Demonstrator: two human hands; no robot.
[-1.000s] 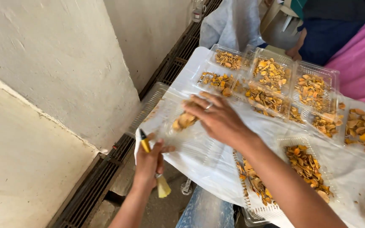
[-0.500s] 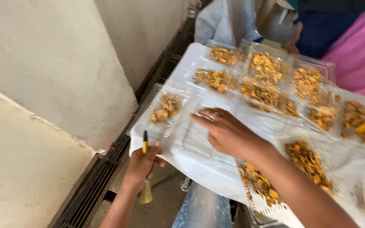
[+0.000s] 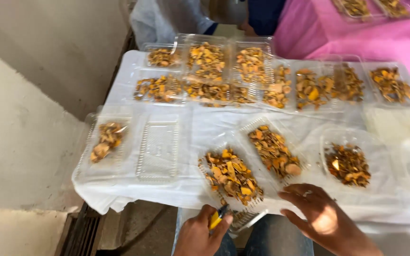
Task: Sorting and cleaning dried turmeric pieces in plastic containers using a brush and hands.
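At the left edge of the white-covered surface point(image 3: 119, 189) lies an opened clear clamshell tray point(image 3: 134, 147): its left half holds a small heap of orange-brown dried pieces point(image 3: 105, 141), its right half is bare. Toward the near edge, the left hand point(image 3: 200, 234) has its grip closed around a yellow-handled tool point(image 3: 216, 218), just below a well-heaped tray of pieces point(image 3: 231, 176). Next to it sits another filled tray point(image 3: 274, 150), tilted on the cloth. The right hand point(image 3: 321, 218) rests flat with fingers spread and nothing in its grip, near the surface's front edge and just below a round tray of darker pieces point(image 3: 348, 163). Along the far side a row of filled trays point(image 3: 262, 78) runs across, touching one another. Judging by this, most trays appear already loaded; the left clamshell looks only partly filled, and some clear containers point(image 3: 404, 142) at the right seem unfilled.
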